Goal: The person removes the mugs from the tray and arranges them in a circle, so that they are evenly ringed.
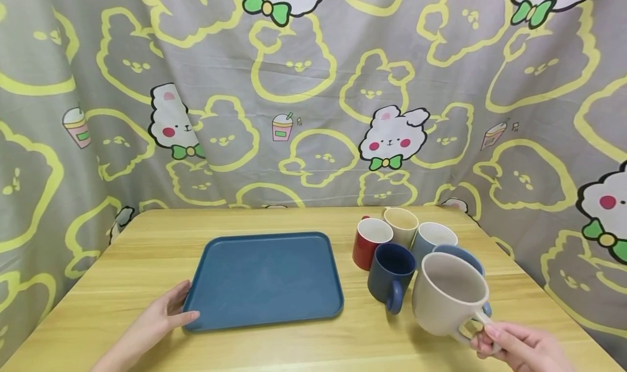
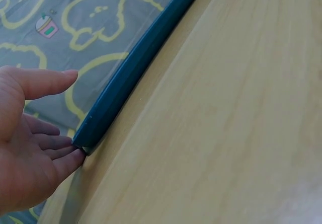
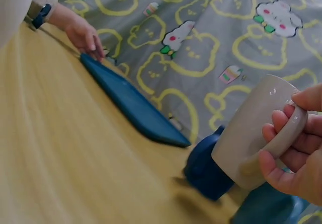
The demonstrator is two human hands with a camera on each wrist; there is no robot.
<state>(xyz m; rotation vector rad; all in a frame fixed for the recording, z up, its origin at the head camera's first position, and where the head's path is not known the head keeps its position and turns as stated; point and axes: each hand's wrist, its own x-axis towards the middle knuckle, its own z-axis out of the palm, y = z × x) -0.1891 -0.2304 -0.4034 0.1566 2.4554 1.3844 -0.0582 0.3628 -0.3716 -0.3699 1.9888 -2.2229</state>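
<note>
A greyish-beige mug (image 1: 448,298) hangs tilted above the front right of the table, its bottom clear of the wood. My right hand (image 1: 521,345) grips it by the handle, thumb on top and fingers curled through, as the right wrist view also shows. At the front left corner of a blue rectangular tray (image 1: 264,279), my left hand (image 1: 159,317) touches the edge with extended fingers. The left wrist view shows its thumb raised apart, with fingertips at the tray's corner (image 2: 90,136). A dark blue mug (image 1: 391,274) stands just left of the held mug.
Behind the held mug stand a red mug (image 1: 367,247), a cream mug (image 1: 401,225), a grey-blue mug with a white inside (image 1: 433,236) and a blue mug (image 1: 465,255), partly hidden. A patterned curtain (image 1: 313,89) surrounds the wooden table (image 1: 274,347) at the back and sides.
</note>
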